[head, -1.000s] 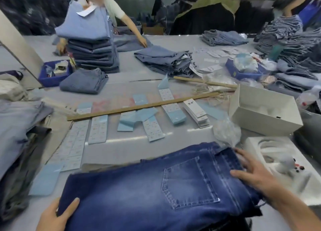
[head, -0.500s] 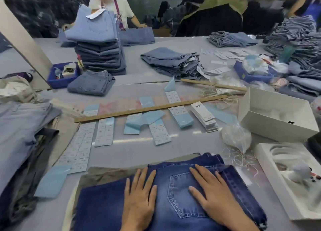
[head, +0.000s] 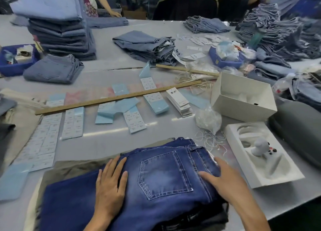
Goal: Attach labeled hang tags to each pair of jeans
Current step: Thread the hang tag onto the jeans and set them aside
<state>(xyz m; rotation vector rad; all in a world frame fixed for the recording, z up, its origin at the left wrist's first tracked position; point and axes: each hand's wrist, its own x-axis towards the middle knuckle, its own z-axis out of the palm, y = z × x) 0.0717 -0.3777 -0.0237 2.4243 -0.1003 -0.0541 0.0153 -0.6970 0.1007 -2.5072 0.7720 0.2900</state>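
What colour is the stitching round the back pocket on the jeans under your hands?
White, on dark blue jeans; the head view shows the pocket stitching best.

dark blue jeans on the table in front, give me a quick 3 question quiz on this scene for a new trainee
1. True or false: both hands lie flat on the dark blue jeans.
2. What lies nearest the stack of white hang tags?
A. the blue bin
B. the long wooden ruler
C. the tall stack of folded jeans
3. Fill in: the back pocket sits between the left hand and the ____ hand.

Key
1. True: the left hand and right hand both press on the denim with straight fingers, holding nothing.
2. B: the long wooden ruler passes just beside the tags.
3. right
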